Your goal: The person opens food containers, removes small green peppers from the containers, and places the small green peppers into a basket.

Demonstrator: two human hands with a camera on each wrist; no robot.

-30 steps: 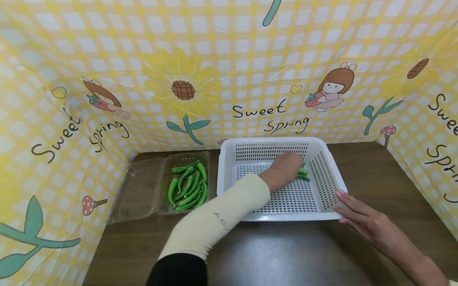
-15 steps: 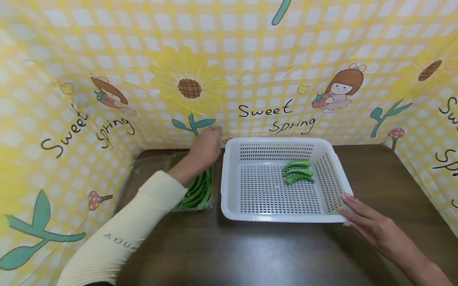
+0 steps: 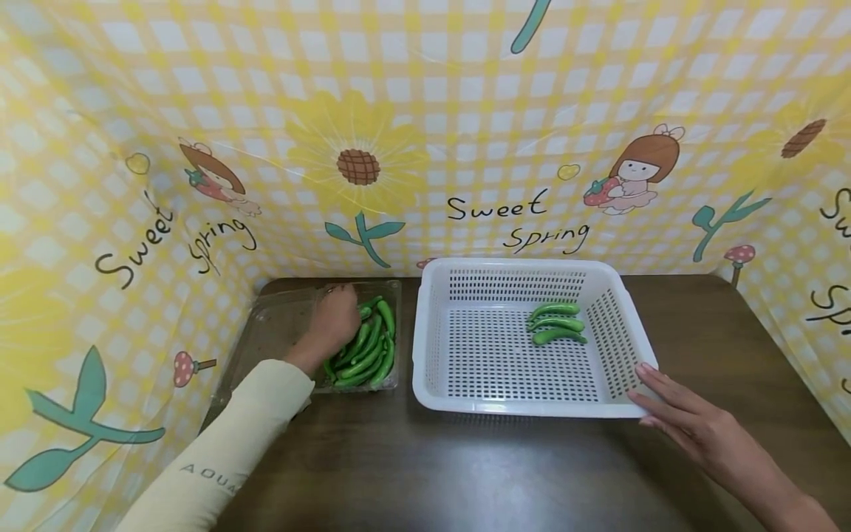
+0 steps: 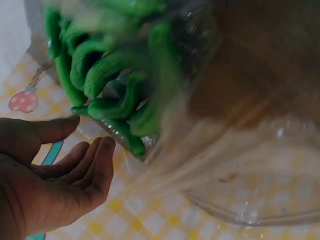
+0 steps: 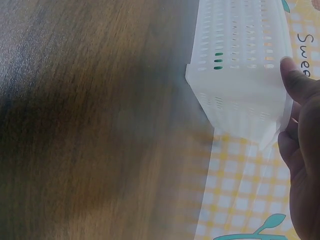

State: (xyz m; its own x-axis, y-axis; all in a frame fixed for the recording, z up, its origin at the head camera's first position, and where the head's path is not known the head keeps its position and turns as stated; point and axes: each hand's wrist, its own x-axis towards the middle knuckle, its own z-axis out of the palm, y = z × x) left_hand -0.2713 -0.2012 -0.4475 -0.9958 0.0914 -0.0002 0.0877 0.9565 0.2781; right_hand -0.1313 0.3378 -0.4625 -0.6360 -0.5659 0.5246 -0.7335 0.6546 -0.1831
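A heap of green peppers (image 3: 366,353) lies in a clear container (image 3: 397,299) on the left, its clear lid (image 3: 269,329) spread beyond the container's left edge. The left hand (image 3: 335,319) is over the container's far left part, its grip loose, thumb and fingertips apart beside the heap. To the right, three peppers (image 3: 557,324) lie in a white basket (image 3: 518,408); the right hand (image 3: 705,428) grips its near right corner. Beneath is a brown bench (image 3: 425,473).
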